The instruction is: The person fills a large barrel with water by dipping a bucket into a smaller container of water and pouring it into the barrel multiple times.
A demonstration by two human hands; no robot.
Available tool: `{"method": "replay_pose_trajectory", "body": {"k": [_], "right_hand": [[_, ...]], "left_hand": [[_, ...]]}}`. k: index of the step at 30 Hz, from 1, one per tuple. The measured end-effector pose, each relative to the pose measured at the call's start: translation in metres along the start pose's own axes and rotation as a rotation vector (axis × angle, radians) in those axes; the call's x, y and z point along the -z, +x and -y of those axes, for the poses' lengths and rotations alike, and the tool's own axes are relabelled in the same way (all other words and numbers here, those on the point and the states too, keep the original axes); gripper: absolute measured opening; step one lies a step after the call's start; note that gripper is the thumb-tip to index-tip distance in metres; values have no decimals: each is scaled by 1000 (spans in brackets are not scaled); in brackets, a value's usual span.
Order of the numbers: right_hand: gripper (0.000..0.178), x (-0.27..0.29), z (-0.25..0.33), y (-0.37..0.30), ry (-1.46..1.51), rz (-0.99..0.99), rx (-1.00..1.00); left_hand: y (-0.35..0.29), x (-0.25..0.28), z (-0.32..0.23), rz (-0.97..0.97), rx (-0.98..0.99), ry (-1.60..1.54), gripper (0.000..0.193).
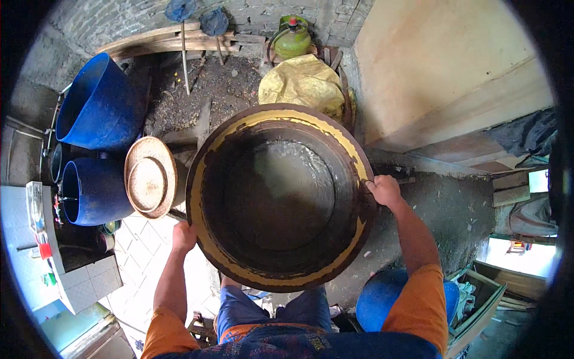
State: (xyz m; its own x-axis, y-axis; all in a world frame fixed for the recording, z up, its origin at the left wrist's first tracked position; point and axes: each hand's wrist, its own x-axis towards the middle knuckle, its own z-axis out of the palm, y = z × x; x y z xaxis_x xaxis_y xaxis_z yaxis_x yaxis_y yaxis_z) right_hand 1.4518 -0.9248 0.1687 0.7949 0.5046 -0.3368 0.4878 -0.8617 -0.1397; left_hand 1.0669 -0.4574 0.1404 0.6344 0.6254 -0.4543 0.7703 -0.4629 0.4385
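Note:
In front of my body is a large round wok (281, 263), dark brown inside, with a yellow-tan band of residue below its rim. Shallow cloudy water (287, 179) lies in the bottom and catches the light along its far right edge. My left hand (184, 236) is closed on the rim at the near left. On the right side my right hand (384, 190) grips the wok's edge, its thumb over the top. The undersides of the fingers of both hands are hidden. Beneath the wok, what supports it, if anything, is out of sight.
Two blue drums (110, 107) and a woven round tray (167, 173) stand at the left. At the back are a green gas cylinder (293, 40), a yellowish sack (302, 84) and long-handled nets (184, 48). Near right sits a blue tub (379, 296) beside a wooden crate (475, 308).

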Motion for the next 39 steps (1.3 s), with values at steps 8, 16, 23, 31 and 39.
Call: {"method": "replay_pose_trajectory", "body": {"k": [8,16,23,31,39], "right_hand": [[39,-19,-15,20,5,-12,-29],[42,-32,-18,13,37,59,-34],[45,-41,-17,5,-86,112,-69],[48,-29,-12,-4,70,219,-231],[49,-95,-50,-119,740,-174,-529]], "left_hand": [[33,-26,13,-107,-118,-3,32],[22,-18,-21,74,52,49,30],[20,-33,5,7,2,79,40],[21,-30,-8,7,5,152,41],[-37,-8,35,-2,439,-53,51]]}}
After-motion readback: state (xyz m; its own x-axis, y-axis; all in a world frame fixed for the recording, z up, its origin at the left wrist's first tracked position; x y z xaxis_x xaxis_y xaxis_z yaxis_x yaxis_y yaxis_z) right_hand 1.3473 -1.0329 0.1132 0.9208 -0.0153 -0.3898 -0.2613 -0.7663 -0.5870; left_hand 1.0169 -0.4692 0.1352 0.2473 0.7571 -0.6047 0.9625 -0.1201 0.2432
